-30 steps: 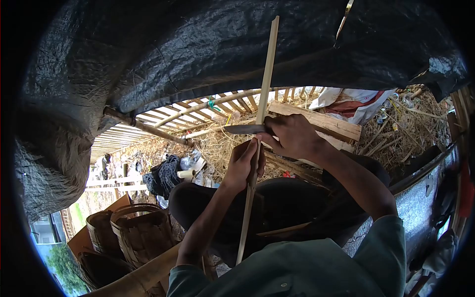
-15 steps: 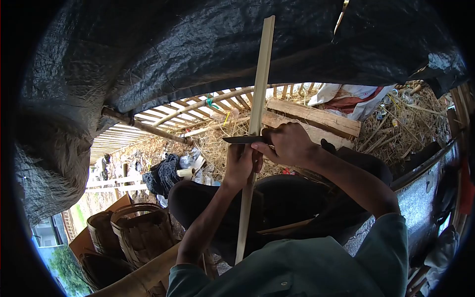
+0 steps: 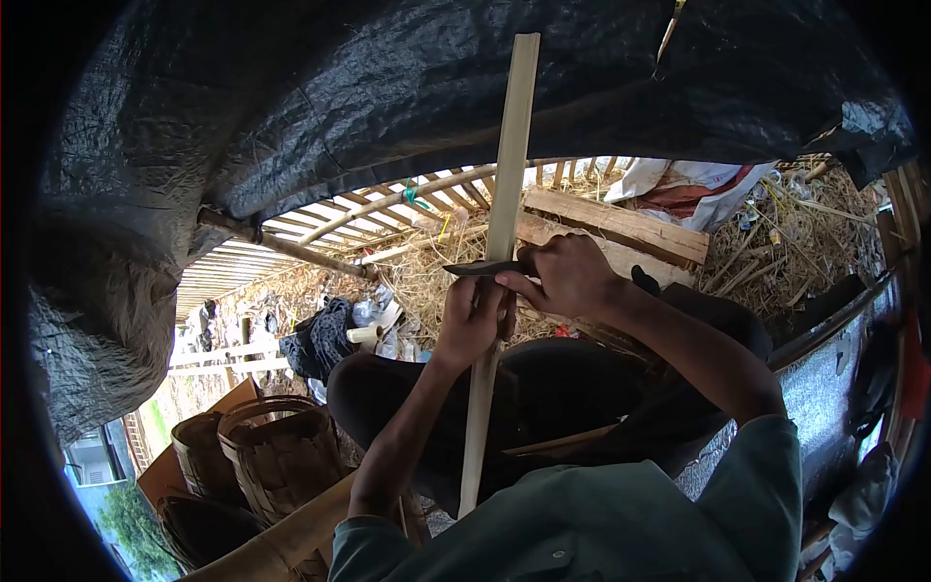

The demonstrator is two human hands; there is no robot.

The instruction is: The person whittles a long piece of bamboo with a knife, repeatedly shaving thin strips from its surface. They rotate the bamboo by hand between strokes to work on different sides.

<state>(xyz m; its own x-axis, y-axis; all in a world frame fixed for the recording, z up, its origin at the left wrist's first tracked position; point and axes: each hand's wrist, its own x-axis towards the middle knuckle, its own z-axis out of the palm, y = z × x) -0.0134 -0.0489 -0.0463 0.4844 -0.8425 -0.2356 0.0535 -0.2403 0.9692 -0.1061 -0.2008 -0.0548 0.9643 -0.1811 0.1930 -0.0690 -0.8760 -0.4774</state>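
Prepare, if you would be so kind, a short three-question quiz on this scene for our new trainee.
1. Which hand grips the knife?
A) left
B) right
C) neither
2. True or false: the left hand holds the long pale strip.
3. Fill the gap: the baskets appear toward the lower ____ of the picture.

Key:
1. B, the right hand.
2. True.
3. left.

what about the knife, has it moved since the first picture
Yes. Judged against the upper wooden beam behind it, the knife in the right hand now sits lower in the view.
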